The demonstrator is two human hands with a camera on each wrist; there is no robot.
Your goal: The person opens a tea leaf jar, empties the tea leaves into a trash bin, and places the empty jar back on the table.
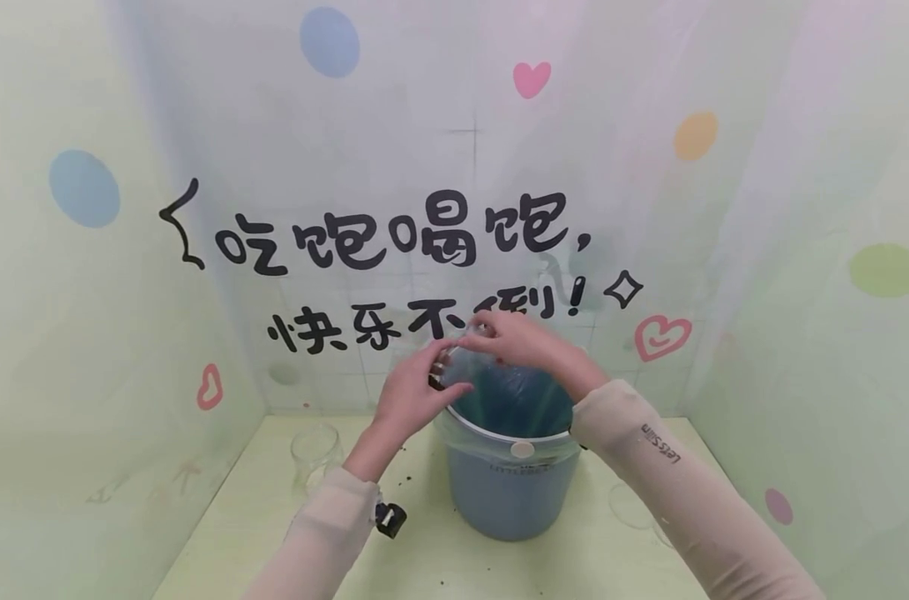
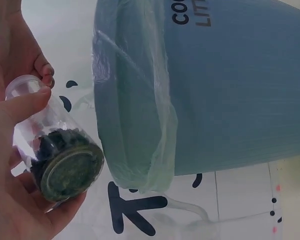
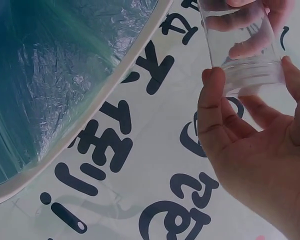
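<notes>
A clear jar (image 2: pixel 55 120) with dark bits clumped at its base is held above the bin's left rim. My left hand (image 1: pixel 420 387) curls round the jar's body, fingers behind it and thumb across the side in the left wrist view. At the other end, my right hand (image 3: pixel 262 145) grips the rimmed end (image 3: pixel 252 77) of the jar between thumb and fingers. The jar lies tilted between both hands, its base lower in the left wrist view. Beneath the hands stands a blue-grey bin (image 1: pixel 510 492) with a translucent liner (image 3: pixel 105 30) folded over its rim.
Another clear glass jar (image 1: pixel 315 450) stands on the pale table (image 1: pixel 417 567), left of the bin. A faint clear round piece (image 1: pixel 631 506) lies right of the bin. Dark specks dot the table. A printed wall sheet (image 1: pixel 379 150) rises behind, with side panels left and right.
</notes>
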